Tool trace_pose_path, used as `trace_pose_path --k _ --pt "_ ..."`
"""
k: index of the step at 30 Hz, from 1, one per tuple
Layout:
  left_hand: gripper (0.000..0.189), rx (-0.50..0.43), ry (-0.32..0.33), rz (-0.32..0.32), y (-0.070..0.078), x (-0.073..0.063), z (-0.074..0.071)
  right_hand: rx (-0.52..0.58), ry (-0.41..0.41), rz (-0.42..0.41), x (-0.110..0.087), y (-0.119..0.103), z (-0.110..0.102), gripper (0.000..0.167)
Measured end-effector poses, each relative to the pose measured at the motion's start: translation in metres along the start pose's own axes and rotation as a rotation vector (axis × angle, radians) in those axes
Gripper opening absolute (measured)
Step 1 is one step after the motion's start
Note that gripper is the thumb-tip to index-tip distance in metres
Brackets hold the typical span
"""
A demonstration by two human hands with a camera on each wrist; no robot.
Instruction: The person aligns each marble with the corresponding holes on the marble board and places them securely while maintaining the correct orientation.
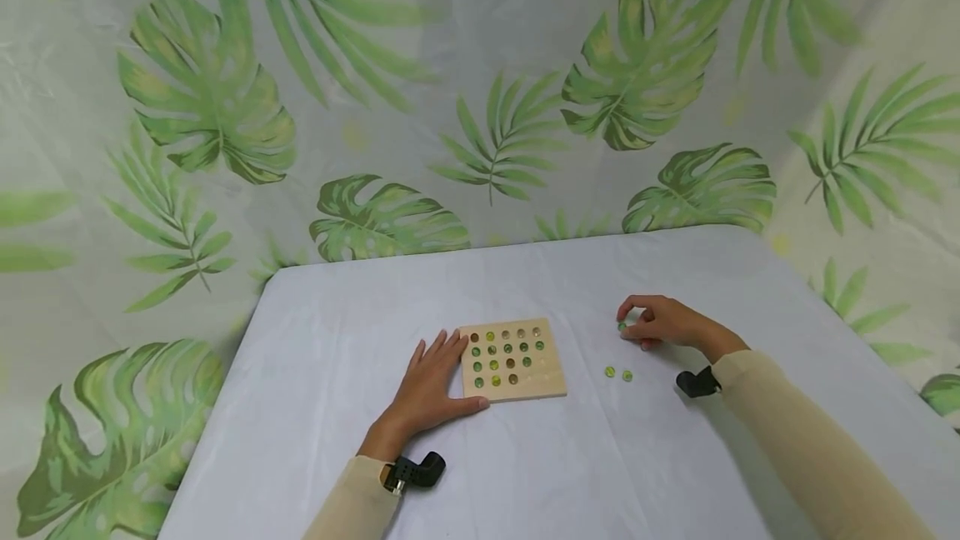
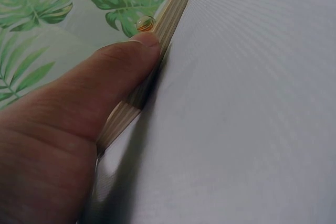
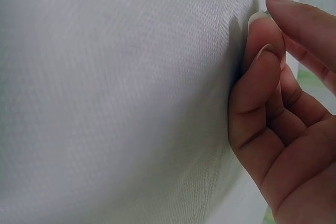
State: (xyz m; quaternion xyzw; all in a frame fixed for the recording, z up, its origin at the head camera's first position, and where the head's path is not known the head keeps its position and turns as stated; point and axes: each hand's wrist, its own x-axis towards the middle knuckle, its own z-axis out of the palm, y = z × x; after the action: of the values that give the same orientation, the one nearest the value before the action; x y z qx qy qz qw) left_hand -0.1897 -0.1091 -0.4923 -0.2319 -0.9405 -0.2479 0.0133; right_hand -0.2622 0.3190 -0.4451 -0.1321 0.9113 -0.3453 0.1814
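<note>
A light wooden board with rows of round hollows lies on the table, many hollows filled with green, yellow, brown and clear marbles. My left hand rests at its left side, fingers spread and straight, thumb along the front edge. In the left wrist view, the thumb presses by the board's side, with one marble just beyond its tip. Right of the board, my right hand pinches a green marble between thumb and finger, low over the cloth. The right wrist view shows curled fingers; the fingertips mostly hide the marble.
Two loose yellow-green marbles, a left one and a right one, lie between the board and my right wrist. A white cloth covers the table. Behind stands a leaf-patterned curtain. Each wrist carries a black camera.
</note>
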Motion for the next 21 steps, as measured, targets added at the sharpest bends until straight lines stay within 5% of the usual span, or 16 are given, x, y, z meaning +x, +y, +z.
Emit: trace_pose_path --k 21 --pt "0.105 -0.011 0.006 0.0 0.0023 -0.002 0.0002 -0.007 -0.02 -0.027 -0.0015 -0.0013 0.0 0.023"
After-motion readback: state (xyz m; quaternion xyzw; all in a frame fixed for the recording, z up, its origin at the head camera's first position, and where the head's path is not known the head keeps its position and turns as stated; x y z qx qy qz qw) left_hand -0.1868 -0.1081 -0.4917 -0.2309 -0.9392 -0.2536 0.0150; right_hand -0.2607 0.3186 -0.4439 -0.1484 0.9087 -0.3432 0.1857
